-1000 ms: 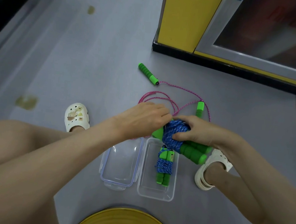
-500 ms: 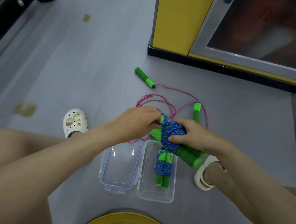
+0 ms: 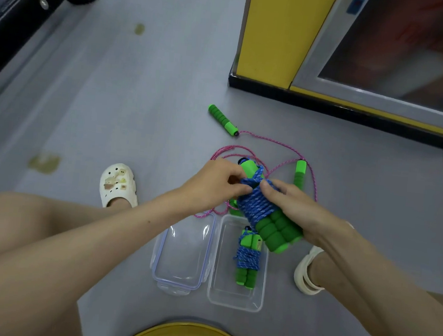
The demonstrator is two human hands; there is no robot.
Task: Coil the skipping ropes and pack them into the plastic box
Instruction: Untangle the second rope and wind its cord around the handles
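Compared with half a second ago, the left hand (image 3: 213,183) has slid off the top of the bundle, so the hard cap ends of the handles now poke out past its fingers.

Farthest left, a white clog (image 3: 118,185) sits flat on the grey floor (image 3: 113,103). The left hand pinches a strand of blue cord at the top of the wrap, thumb and fingers curled onto it. The clear lid (image 3: 183,256) lies on the floor below, edge to edge with the plastic box (image 3: 234,303) on its right. In the box lies a coiled blue rope (image 3: 247,259), its long axis along the box's length, foam ends toward the person and cap ends away.

The blue skipping rope (image 3: 260,212) being wound is held in the air over the far end of the box, cord wrapped round its paired green handles. Its long axis runs diagonally: caps up-left, foam ends down-right. The right hand (image 3: 300,210) grips it from the right, thumb pressing on the wrap and fingers curled beneath (whether the cord's loose end is tucked in, I cannot tell).

Behind the hands, the pink skipping rope (image 3: 271,143) lies loose on the floor, one handle (image 3: 222,119) pointing up-left, the other (image 3: 300,172) nearly straight away from the person.
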